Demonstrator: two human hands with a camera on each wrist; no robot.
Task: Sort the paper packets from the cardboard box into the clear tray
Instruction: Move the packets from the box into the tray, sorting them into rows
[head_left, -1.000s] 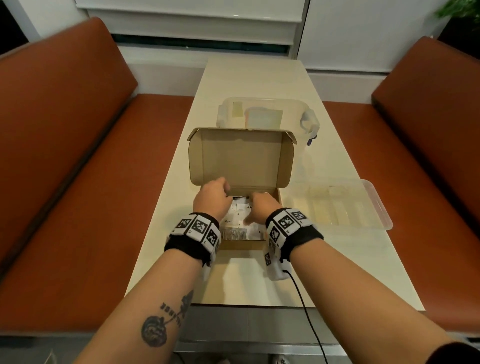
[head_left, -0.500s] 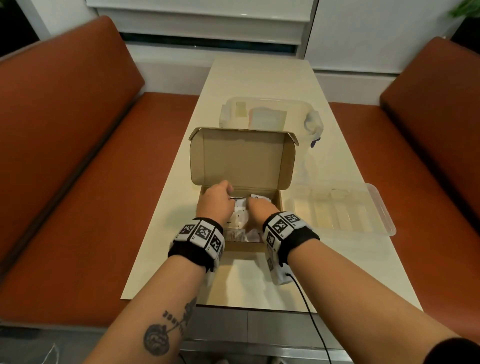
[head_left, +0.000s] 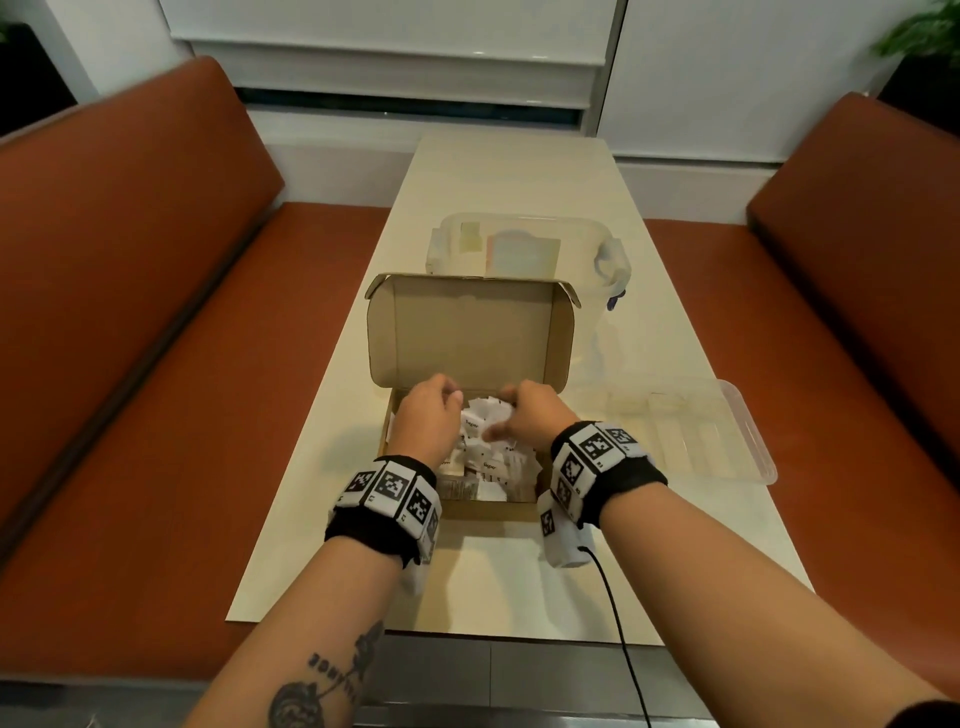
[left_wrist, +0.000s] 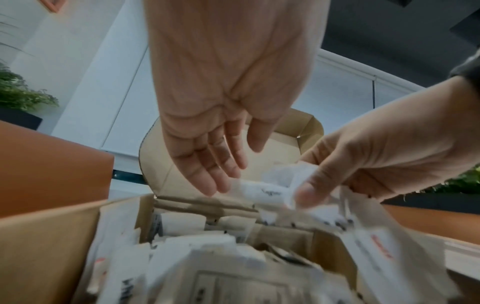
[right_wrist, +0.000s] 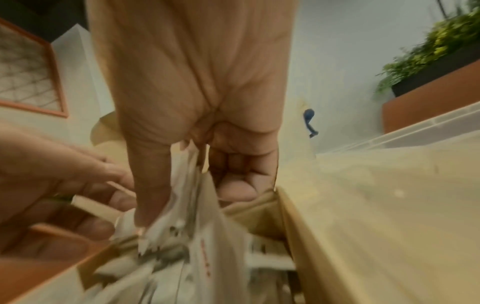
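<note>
Several paper packets hang lengthwise—downward—from right hand.

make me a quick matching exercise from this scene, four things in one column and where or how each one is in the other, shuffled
Things:
1. cardboard box
2. clear tray
3. right hand
4. left hand

States:
A. lies on the table to the right of the box
B. grips a bunch of white packets
C. stands open, lid upright
D. fingers relaxed, holding nothing

Pairs: 1-C, 2-A, 3-B, 4-D
</note>
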